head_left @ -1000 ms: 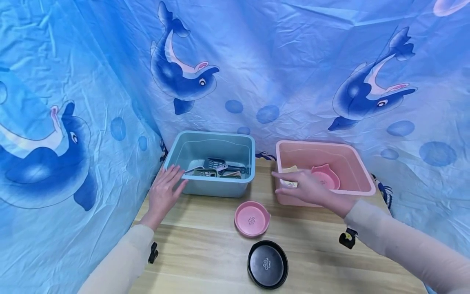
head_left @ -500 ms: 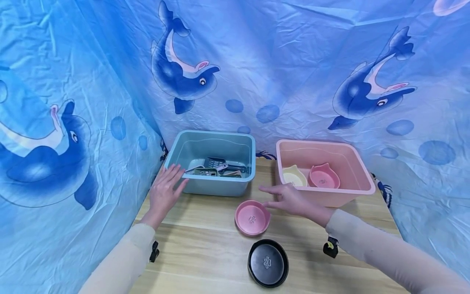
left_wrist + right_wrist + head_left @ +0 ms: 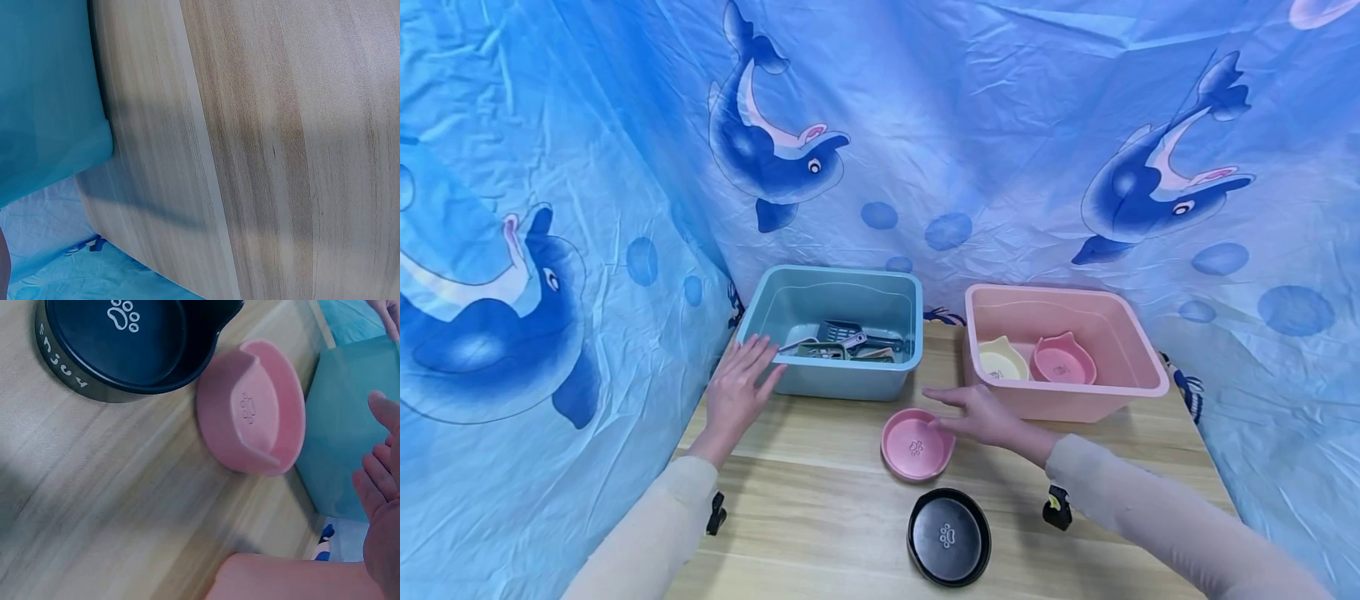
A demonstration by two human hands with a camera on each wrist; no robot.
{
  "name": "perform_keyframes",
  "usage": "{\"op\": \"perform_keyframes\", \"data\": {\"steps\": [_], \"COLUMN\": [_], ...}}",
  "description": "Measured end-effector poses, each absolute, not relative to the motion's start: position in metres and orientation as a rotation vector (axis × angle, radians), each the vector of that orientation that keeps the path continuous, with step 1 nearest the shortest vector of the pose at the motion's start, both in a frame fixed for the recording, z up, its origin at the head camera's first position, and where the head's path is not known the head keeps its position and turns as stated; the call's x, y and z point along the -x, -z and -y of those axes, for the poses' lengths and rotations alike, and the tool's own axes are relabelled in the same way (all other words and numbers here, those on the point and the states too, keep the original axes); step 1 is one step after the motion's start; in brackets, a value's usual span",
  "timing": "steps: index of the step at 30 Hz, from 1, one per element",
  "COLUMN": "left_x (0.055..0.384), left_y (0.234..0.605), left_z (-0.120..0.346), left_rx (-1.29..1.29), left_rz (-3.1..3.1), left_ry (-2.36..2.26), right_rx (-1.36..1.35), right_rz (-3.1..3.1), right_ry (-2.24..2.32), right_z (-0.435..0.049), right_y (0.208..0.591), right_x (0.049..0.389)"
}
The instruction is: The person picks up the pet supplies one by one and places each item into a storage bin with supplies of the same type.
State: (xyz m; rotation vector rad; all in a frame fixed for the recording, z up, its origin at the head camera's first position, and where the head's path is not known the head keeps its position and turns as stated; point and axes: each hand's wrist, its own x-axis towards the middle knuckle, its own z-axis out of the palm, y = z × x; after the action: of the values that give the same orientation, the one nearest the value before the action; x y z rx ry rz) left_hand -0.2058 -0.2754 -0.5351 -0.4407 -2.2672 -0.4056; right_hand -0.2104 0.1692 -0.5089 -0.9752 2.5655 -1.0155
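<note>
The left hand has its fingers extended at the near left corner of the blue bin, which holds slotted scoops. The right hand, fingers also outstretched and empty, hovers by the pink bowl on the worktop, with the black bowl just nearer the person. Behind that hand, the pink bin contains a cream bowl beside a darker pink cat-eared bowl.

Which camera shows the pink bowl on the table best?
The right wrist view: the pink bowl looks largest there, with its paw print clear. The head view shows it smaller, from above, with the right hand overlapping its rim; the left wrist view misses it.
</note>
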Motion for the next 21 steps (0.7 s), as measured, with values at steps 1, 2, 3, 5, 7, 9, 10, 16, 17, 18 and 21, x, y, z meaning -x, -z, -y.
{"op": "perform_keyframes", "data": {"steps": [1, 2, 3, 5, 7, 9, 10, 16, 17, 18, 21], "left_x": [0.206, 0.206, 0.206, 0.206, 0.206, 0.206, 0.206, 0.206, 0.206, 0.206, 0.207], "left_y": [0.535, 0.536, 0.536, 0.536, 0.536, 0.536, 0.537, 0.537, 0.537, 0.537, 0.537], "left_z": [0.275, 0.275, 0.275, 0.275, 0.275, 0.275, 0.276, 0.276, 0.276, 0.276, 0.276], "left_rx": [0.442, 0.441, 0.44, 0.442, 0.44, 0.439, 0.438, 0.429, 0.43, 0.432, 0.437], "left_rz": [2.264, 2.263, 2.263, 2.262, 2.263, 2.266, 2.268, 2.28, 2.279, 2.277, 2.273], "left_ry": [0.406, 0.407, 0.408, 0.41, 0.413, 0.412, 0.411, 0.41, 0.412, 0.412, 0.408], "right_rx": [0.966, 0.956, 0.954, 0.977, 0.984, 0.996, 1.002, 0.937, 0.926, 0.92, 0.929], "right_rz": [-2.564, -2.567, -2.568, -2.578, -2.579, -2.573, -2.574, -2.547, -2.543, -2.54, -2.545], "right_ry": [1.024, 1.027, 1.033, 1.034, 1.05, 1.077, 1.087, 1.113, 1.105, 1.094, 1.064], "right_z": [-0.169, -0.169, -0.169, -0.169, -0.168, -0.167, -0.167, -0.164, -0.163, -0.162, -0.159], "right_y": [0.512, 0.516, 0.519, 0.525, 0.531, 0.537, 0.54, 0.558, 0.56, 0.562, 0.568], "right_x": [0.211, 0.212, 0.212, 0.213, 0.214, 0.216, 0.217, 0.223, 0.224, 0.226, 0.23]}}
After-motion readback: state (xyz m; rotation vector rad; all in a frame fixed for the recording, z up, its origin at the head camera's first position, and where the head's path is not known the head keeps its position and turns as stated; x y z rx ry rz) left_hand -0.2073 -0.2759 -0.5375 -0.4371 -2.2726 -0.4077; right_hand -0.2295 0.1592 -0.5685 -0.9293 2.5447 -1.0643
